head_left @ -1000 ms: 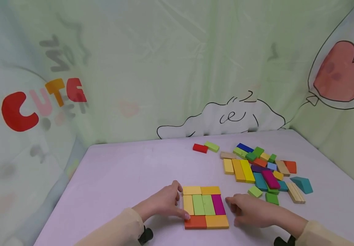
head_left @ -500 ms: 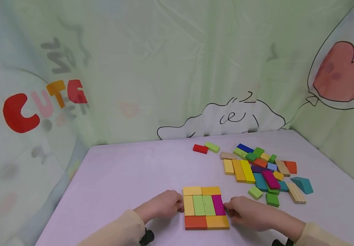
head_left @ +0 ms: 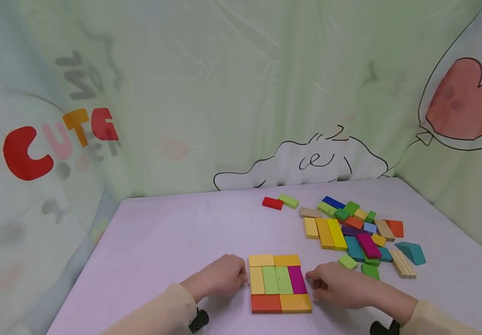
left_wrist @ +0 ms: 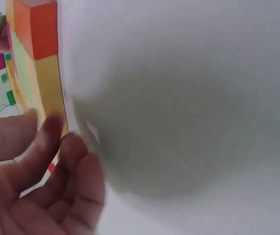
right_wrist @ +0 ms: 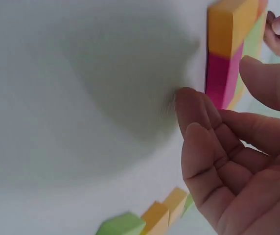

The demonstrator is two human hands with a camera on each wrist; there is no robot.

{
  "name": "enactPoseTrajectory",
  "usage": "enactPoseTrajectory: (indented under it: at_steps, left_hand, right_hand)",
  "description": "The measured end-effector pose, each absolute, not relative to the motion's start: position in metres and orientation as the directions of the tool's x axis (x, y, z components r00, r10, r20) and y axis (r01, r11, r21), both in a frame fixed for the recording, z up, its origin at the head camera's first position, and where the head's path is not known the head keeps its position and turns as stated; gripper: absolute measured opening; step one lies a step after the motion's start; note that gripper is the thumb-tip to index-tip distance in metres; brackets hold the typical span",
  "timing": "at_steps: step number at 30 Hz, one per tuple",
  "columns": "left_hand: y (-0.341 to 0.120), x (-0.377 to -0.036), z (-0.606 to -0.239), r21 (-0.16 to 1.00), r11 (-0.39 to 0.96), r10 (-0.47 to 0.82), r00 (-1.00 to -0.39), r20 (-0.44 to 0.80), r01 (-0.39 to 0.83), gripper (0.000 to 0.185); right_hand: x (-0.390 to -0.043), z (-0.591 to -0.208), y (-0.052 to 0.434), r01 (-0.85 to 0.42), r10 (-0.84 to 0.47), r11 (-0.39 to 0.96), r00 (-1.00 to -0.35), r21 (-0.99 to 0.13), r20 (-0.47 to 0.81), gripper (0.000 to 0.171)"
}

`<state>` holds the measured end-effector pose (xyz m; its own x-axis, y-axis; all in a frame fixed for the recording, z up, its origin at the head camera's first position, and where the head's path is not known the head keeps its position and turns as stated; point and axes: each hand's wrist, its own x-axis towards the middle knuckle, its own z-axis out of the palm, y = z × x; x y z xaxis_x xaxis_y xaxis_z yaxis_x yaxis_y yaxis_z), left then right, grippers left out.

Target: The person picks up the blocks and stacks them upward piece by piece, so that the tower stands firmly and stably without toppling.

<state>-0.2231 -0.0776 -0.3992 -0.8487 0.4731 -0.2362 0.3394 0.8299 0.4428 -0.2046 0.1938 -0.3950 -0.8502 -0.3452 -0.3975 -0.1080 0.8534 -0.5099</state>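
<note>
Flat wooden blocks lie side by side in a near-square panel on the table: a pale yellow block (head_left: 256, 280) on the left, light green blocks (head_left: 277, 280) in the middle, a magenta block (head_left: 297, 279) on the right, an orange-red block (head_left: 266, 304) and an amber block (head_left: 296, 303) along the front. My left hand (head_left: 224, 275) is at the panel's left side; in the left wrist view its loosely bent index fingertip is against or very near the pale yellow block. My right hand (head_left: 343, 284), fingers loosely bent, is beside the magenta block. Neither hand holds anything.
A loose pile of coloured blocks (head_left: 349, 230) lies at the back right, with a teal triangular block (head_left: 411, 252) at its right. Further back are a red block (head_left: 272, 203) and a lime block (head_left: 288, 200). A printed curtain (head_left: 182, 93) hangs behind the table (head_left: 174, 228).
My left thumb and fingers have come off the panel's front left corner, and the hand now sits along the left side. My right hand moved in towards the magenta block, then shifted slightly.
</note>
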Motion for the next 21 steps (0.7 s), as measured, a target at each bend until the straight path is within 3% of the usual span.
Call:
enactPoseTrajectory:
  at_steps: [2,6,9,21]
  left_hand:
    - [-0.077,-0.224,-0.398,0.447,0.825,0.466,-0.864,-0.192,0.346,0.02]
    - [-0.071,-0.221,-0.401,0.437,0.835,0.442,-0.881,-0.17,0.334,0.073]
    - [-0.066,-0.219,-0.405,0.431,0.846,0.423,-0.886,-0.189,0.312,0.093]
    - [-0.063,-0.22,-0.407,0.426,0.851,0.424,-0.882,-0.208,0.308,0.085]
  right_hand:
    - [-0.209,-0.393,0.197,-0.136,-0.349,0.856,-0.864,-0.498,-0.363,0.041]
    - [-0.221,-0.396,0.196,-0.171,-0.346,0.854,-0.891,-0.491,-0.293,0.05]
    - [-0.228,-0.4,0.19,-0.154,-0.336,0.838,-0.902,-0.523,-0.272,0.051]
    - [-0.233,-0.403,0.181,-0.119,-0.308,0.828,-0.913,-0.548,-0.269,0.05]
